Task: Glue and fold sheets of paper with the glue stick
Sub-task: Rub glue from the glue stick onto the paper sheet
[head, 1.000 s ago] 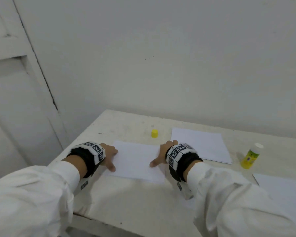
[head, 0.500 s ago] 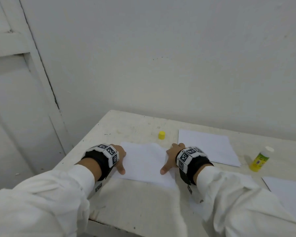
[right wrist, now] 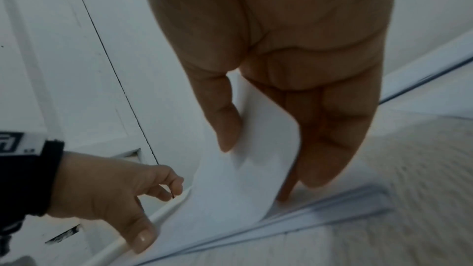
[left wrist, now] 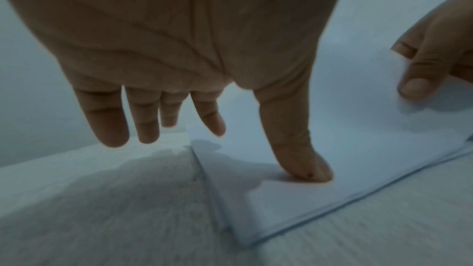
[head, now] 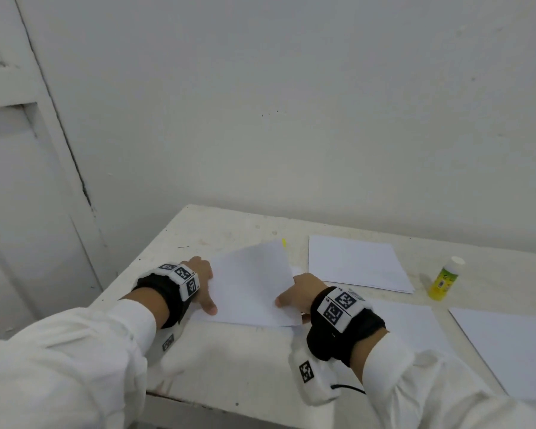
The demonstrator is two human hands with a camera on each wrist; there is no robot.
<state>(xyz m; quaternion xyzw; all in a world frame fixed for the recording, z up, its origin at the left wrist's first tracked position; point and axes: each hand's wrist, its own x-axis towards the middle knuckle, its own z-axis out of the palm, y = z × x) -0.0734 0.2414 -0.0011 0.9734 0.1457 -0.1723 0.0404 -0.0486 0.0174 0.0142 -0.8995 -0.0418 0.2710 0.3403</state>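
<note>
A white sheet of paper (head: 251,283) lies in front of me on the table (head: 229,360), its right side lifted and curling leftward. My right hand (head: 294,297) pinches that raised edge, thumb on top and fingers beneath, as the right wrist view shows (right wrist: 268,161). My left hand (head: 205,283) lies flat with straight fingers at the sheet's left side. Its thumb (left wrist: 302,161) presses the near left part of the sheet (left wrist: 358,149) down. The yellow glue stick (head: 445,278) stands upright at the right, uncapped and apart from both hands. Its yellow cap (head: 283,242) peeks out behind the raised sheet.
A second white sheet (head: 353,261) lies behind my right hand. More sheets lie under my right wrist (head: 415,323) and at the table's right edge (head: 508,345). A wall runs along the back and a door panel (head: 28,212) stands at the left.
Both hands lay flat on the sheet before. Now my right hand has pinched the sheet's right edge and lifted it up and leftward, hiding most of the yellow cap.
</note>
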